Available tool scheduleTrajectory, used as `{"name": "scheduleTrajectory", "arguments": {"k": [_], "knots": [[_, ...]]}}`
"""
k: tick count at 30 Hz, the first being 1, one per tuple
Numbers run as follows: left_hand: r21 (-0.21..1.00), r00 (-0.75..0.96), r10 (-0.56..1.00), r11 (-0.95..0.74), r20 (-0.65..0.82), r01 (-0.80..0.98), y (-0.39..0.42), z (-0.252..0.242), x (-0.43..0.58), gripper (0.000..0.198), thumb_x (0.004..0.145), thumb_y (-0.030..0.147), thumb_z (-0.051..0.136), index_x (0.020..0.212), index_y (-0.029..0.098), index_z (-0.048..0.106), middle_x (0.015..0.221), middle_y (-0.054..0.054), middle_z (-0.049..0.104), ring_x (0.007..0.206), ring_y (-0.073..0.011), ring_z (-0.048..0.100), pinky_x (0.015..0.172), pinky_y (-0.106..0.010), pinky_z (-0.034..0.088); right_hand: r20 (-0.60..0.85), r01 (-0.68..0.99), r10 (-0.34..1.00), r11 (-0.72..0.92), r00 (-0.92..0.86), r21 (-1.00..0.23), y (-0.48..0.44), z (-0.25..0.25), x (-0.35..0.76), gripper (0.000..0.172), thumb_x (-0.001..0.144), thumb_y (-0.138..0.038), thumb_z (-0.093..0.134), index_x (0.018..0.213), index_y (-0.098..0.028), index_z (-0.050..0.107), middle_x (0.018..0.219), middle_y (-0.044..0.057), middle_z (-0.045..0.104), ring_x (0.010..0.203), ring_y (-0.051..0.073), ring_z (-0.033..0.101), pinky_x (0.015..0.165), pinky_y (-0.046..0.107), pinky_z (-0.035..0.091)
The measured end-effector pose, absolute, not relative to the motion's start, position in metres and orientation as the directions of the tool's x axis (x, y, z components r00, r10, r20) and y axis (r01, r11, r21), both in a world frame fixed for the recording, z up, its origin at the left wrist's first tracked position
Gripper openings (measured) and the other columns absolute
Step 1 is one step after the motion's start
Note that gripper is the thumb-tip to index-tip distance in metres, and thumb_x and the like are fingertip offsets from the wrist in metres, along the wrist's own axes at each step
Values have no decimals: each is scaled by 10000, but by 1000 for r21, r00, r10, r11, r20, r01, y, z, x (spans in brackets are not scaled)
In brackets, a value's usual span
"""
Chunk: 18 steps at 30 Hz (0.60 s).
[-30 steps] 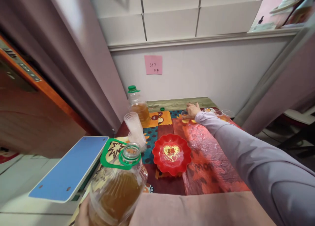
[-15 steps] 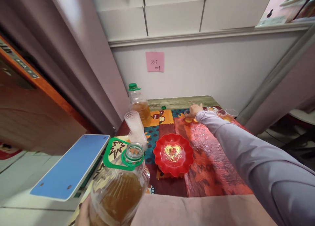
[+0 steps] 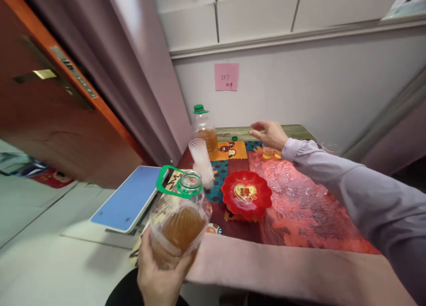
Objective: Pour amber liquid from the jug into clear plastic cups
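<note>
My left hand (image 3: 159, 270) is wrapped round the lower part of a clear plastic jug (image 3: 179, 226), which has a green carrying handle and no cap and holds brown liquid. Over the far side of the table, my right hand (image 3: 271, 135) is held in the air with its fingers apart and nothing in them. Below it stand small clear cups (image 3: 268, 153) with yellowish liquid in the bottom. A second jug (image 3: 208, 139), capped in green, stands at the back left. Beside it leans a stack of clear plastic cups (image 3: 201, 161). A loose green cap (image 3: 234, 138) lies near the wall.
A red scalloped dish (image 3: 246, 195) sits mid-table on the patterned tablecloth (image 3: 299, 208). Left of the table is a blue board (image 3: 128, 199). A wooden door (image 3: 60, 110) and a curtain flank the left side; a pink note (image 3: 226, 77) is on the wall.
My right hand has lifted off the small cups and moved away from them. The left hand has come into fuller view with the jug. The camera view has shifted left.
</note>
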<state>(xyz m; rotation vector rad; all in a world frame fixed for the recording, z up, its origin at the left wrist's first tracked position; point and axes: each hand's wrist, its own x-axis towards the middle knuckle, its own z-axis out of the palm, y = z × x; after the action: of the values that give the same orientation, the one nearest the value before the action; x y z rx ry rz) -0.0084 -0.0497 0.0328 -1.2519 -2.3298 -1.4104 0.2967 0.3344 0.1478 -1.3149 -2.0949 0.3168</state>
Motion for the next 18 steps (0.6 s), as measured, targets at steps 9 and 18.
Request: {"name": "scheduleTrajectory", "arguments": {"k": [9, 18], "knots": [[611, -568, 595, 157, 568, 776, -43, 45, -2, 1132, 681, 859, 762, 1560, 191, 509, 1458, -230, 667, 1322, -436, 669, 1128, -618, 540, 326, 421, 503, 859, -800, -292, 211, 135, 166, 214, 1044, -195, 636, 1205, -175, 776, 1253, 121, 744, 1063, 213, 746, 899, 295, 544], [514, -449, 574, 56, 685, 856, -41, 43, -3, 1077, 757, 813, 754, 1554, 131, 514, 1420, -253, 675, 1304, -414, 683, 1109, -573, 561, 47, 612, 631, 766, -774, -196, 200, 132, 138, 302, 1084, -221, 521, 1272, -130, 740, 1216, 200, 772, 1128, 317, 763, 902, 357, 559]]}}
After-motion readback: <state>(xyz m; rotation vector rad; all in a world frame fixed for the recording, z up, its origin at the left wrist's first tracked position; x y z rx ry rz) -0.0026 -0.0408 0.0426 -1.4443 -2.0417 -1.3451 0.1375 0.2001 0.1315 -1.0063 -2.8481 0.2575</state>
